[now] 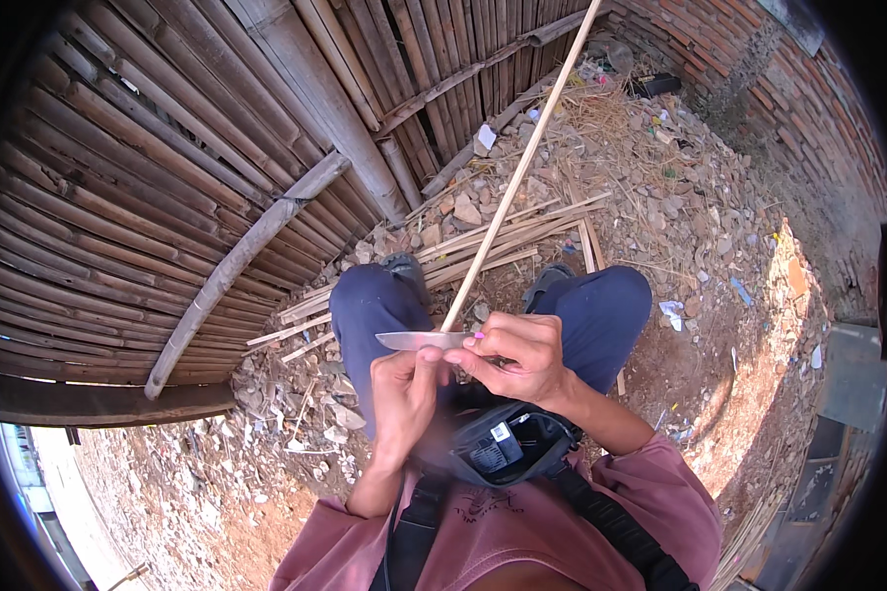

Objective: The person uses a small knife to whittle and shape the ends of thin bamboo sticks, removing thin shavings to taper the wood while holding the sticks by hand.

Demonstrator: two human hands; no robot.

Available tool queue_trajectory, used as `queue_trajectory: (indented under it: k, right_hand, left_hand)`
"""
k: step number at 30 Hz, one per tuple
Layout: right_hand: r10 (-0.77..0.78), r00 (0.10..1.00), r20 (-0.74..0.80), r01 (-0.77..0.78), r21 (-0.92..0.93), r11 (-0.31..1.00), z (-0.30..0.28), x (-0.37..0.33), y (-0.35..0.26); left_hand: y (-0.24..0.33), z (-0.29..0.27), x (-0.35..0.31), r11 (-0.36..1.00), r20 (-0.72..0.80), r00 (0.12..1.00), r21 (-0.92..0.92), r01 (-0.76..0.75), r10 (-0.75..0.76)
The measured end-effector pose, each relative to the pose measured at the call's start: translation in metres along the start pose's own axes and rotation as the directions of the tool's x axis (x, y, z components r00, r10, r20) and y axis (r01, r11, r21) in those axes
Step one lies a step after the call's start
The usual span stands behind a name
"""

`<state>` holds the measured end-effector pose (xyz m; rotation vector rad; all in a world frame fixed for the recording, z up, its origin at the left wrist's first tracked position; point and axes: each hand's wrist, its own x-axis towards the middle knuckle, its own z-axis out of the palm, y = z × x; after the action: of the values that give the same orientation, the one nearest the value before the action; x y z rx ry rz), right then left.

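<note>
A long pale bamboo strip (522, 169) slants from the top of the view down to my hands, its lower end hidden behind the knife blade and my fingers. My right hand (518, 357) is closed round the handle of a knife (414, 341); a bit of pink shows at the grip. The blade points left and lies across the strip. Closed at the strip's lower end is my left hand (404, 390), its thumb pressed up against the blade's lower edge. Both hands are close together, between my bent knees.
More split bamboo strips (503, 239) lie on the rubble ground (650, 231) past my feet. A bamboo slat wall (118, 217) rises on the left, a brick wall (808, 108) on the right. An open dark pouch (508, 448) hangs at my waist.
</note>
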<state>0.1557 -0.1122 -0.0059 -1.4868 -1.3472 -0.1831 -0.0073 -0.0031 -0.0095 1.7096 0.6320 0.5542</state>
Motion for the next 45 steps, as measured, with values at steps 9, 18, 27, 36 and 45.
queue_trajectory:
  k: [9,18,27,36,45]
  right_hand:
    - [-0.038,0.999,-0.003,0.037,-0.103,0.994,-0.005,0.006,-0.008]
    - [0.013,1.000,0.026,-0.012,-0.053,0.999,-0.005,-0.003,0.002]
    - [0.048,0.998,0.027,-0.049,0.024,0.999,-0.006,0.001,0.000]
    - [0.040,0.998,0.039,-0.042,0.053,0.998,-0.009,0.002,-0.002]
    - [-0.009,1.000,0.029,0.008,0.047,0.999,-0.007,0.001,-0.002]
  left_hand:
    - [0.008,-0.001,0.002,0.998,0.010,0.998,0.015,0.060,-0.061]
    - [-0.002,-0.007,0.005,0.996,0.097,0.995,-0.093,-0.011,0.020]
    - [0.003,-0.010,0.005,0.975,0.187,0.982,-0.218,0.043,-0.001]
    - [0.002,-0.008,0.007,0.967,0.086,0.996,-0.256,-0.016,0.040]
    - [0.000,-0.004,0.005,0.963,0.022,0.999,-0.267,-0.038,0.045]
